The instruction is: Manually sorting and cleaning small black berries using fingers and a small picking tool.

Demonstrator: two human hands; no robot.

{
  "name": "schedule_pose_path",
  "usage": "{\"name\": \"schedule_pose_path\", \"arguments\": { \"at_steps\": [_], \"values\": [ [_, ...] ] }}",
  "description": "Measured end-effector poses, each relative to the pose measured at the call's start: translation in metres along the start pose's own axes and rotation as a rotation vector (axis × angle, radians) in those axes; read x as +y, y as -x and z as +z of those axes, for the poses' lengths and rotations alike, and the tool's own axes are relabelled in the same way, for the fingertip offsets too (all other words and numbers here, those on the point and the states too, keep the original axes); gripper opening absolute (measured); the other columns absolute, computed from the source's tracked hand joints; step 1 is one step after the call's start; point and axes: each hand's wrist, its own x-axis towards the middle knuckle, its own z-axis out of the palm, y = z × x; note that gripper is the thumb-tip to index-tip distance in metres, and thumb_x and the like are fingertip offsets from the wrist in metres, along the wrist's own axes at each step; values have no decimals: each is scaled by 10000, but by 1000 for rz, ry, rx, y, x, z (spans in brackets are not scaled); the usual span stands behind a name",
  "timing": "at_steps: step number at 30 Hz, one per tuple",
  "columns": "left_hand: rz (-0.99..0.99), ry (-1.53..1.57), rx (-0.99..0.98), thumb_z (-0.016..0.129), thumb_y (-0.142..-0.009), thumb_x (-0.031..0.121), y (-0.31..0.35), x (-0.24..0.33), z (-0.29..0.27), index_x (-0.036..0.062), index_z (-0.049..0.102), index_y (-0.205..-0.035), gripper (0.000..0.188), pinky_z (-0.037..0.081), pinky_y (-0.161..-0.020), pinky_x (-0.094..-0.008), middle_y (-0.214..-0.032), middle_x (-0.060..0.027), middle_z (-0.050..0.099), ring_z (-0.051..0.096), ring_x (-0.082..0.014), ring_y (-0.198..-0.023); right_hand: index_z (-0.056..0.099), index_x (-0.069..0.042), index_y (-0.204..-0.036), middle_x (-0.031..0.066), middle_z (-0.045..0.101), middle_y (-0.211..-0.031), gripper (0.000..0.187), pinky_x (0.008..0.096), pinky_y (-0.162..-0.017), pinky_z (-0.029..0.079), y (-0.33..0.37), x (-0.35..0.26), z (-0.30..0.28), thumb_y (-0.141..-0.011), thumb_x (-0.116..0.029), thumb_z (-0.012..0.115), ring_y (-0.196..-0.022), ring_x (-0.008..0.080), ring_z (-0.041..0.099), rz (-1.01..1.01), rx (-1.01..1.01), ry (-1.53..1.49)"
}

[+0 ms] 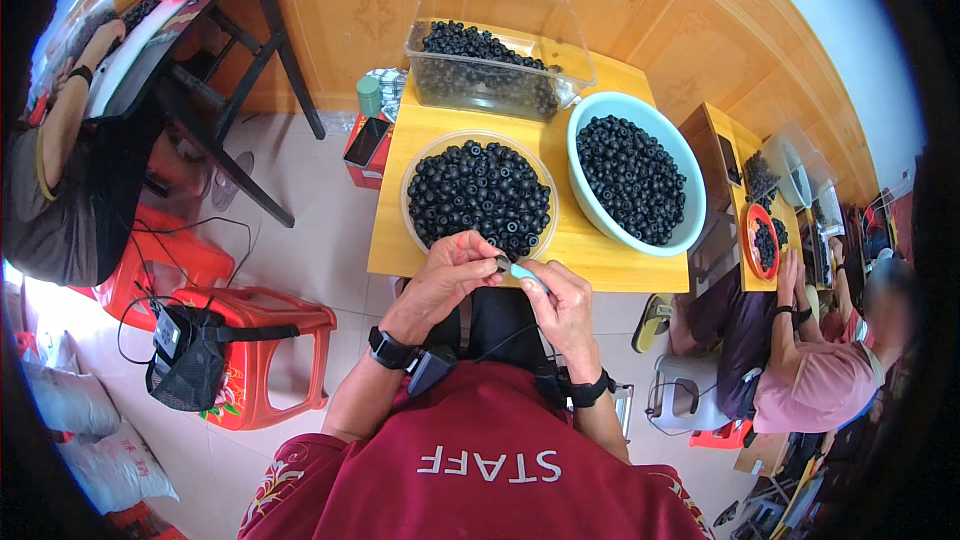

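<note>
Between the thumb and fingertips of my left hand [450, 275] is a small black ring-shaped piece [502, 264]. My right hand [562, 308] is closed round a slim tool with a light-blue handle [527, 276], its tip at the piece; the tip's kind is too small to tell. Both hands meet just over the near edge of the yellow table [620, 270]. Right beyond them, a round shallow tray [404, 202] is heaped with black ring-shaped pieces [480, 190]. Beside it to the right, a light-blue basin [692, 240] holds many more.
A clear plastic bin [500, 2] with black pieces stands at the table's back. Left of the table are a phone [368, 141] on a red box and a red stool [265, 380] bearing a black mesh bag [185, 370]. People work at tables on both sides.
</note>
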Motion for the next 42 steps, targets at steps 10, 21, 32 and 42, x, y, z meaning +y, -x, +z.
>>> {"name": "schedule_pose_path", "arguments": {
  "at_steps": [10,21,32,42],
  "values": [
    [-12,41,-94,620,-799,23,11,7,6,36,567,-887,103,504,-697,-228,-903,-71,610,599,-124,-773,644,29,-883,144,636,-728,190,294,-563,452,10,43,-21,-824,-143,590,-605,212,600,264,147,71],
    [-67,-42,-51,609,-798,4,6,-1,12,50,541,-912,140,483,-714,-220,-905,-47,604,583,-100,-773,634,-3,-948,9,578,-755,245,192,-560,405,0,-14,1,-718,-34,709,-633,51,489,257,-42,-525],
    [-142,-278,-2,651,-768,39,10,2,11,35,503,-962,244,490,-647,-200,-919,-57,590,591,-97,-754,653,-9,-932,47,634,-768,228,219,-598,445,4,2,-10,-713,-47,702,-653,89,561,292,-57,-331],
    [181,-754,511,633,-755,19,8,23,-39,21,593,-857,110,478,-560,-202,-780,-33,599,571,-77,-625,575,2,-1112,68,636,-903,377,224,-725,452,-76,90,-71,-739,14,635,-800,99,567,282,338,-195]
  ]
}}
